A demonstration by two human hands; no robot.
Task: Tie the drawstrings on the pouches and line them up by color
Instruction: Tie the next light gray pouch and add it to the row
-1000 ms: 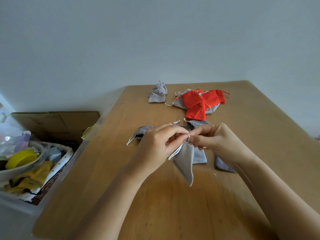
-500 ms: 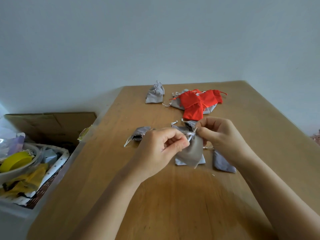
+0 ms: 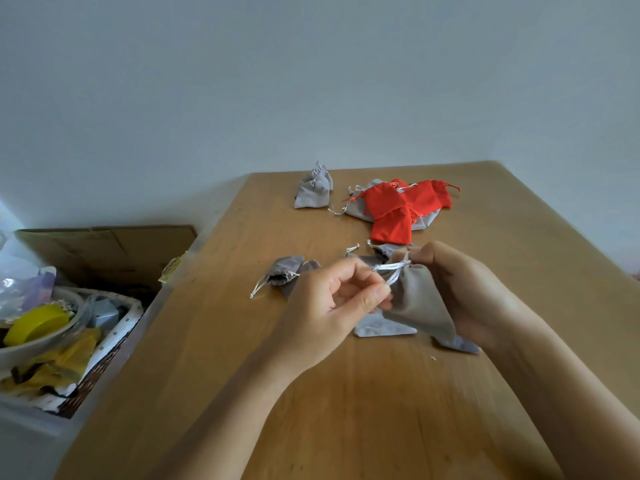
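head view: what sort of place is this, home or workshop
Probably a room at home, perhaps a craft corner: a plain wooden table before a bare pale wall, with a brown cardboard box and a lined wicker basket of odds and ends beside it.

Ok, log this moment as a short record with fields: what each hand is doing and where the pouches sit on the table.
left hand: pinches the white drawstring
right hand: grips the held grey pouch near its neck
cinched grey pouch: alone at the far side of the table
red pouches: heaped together over a grey one, far centre
loose grey pouches: scattered near the hands, not lined up
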